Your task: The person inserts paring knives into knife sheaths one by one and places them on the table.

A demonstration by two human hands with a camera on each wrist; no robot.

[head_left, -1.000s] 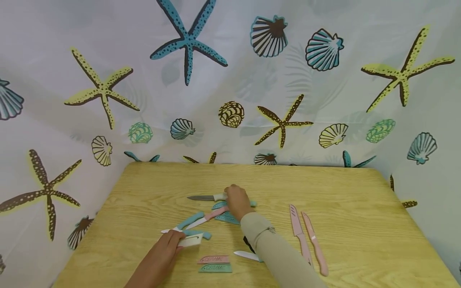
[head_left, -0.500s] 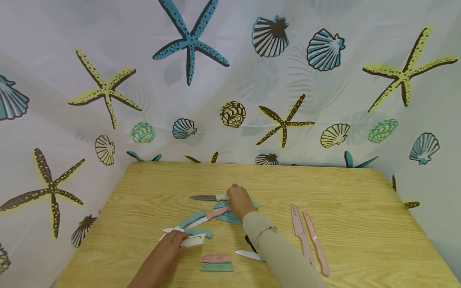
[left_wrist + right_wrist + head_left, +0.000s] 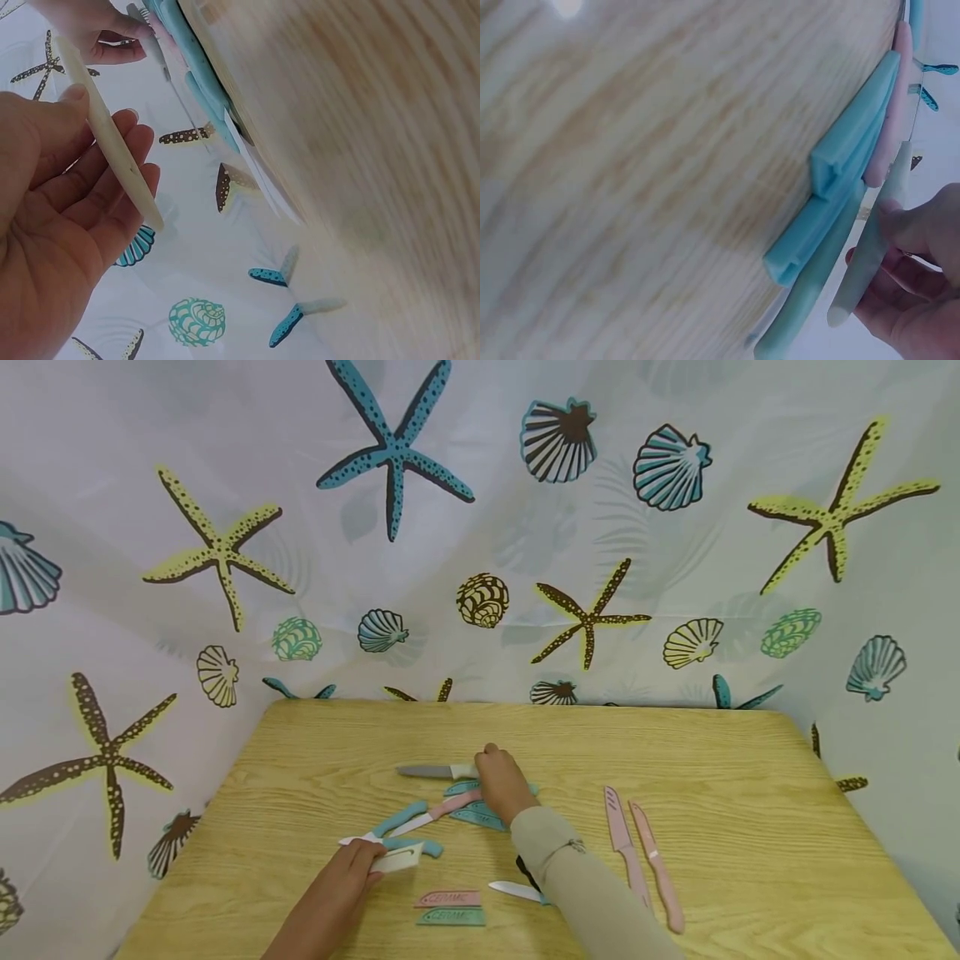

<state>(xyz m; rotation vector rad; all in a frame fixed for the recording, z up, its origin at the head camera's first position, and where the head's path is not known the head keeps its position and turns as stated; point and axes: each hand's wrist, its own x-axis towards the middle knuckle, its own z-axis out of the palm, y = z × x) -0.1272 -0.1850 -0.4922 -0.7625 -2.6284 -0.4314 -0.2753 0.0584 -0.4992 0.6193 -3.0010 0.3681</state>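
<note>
In the head view my left hand (image 3: 341, 881) holds a cream knife sheath (image 3: 399, 858) at the near left, pinched between thumb and fingers in the left wrist view. Farther off, my right hand (image 3: 504, 783) grips the cream handle (image 3: 871, 247) of a grey-bladed paring knife (image 3: 425, 771), its tip towards the left. Just below it lie a pink-handled knife (image 3: 455, 802) with a white blade and teal sheaths (image 3: 480, 815), partly hidden by my right hand. Two teal-handled knives (image 3: 401, 817) rest beyond the cream sheath, their white blades partly behind my left hand.
A pink sheath (image 3: 450, 898) and a green sheath (image 3: 452, 917), both marked CERAMIC, lie near the front. A white-bladed knife (image 3: 516, 890) is partly under my right forearm. Two pink knives (image 3: 619, 827) lie to the right on the wooden table (image 3: 750, 827).
</note>
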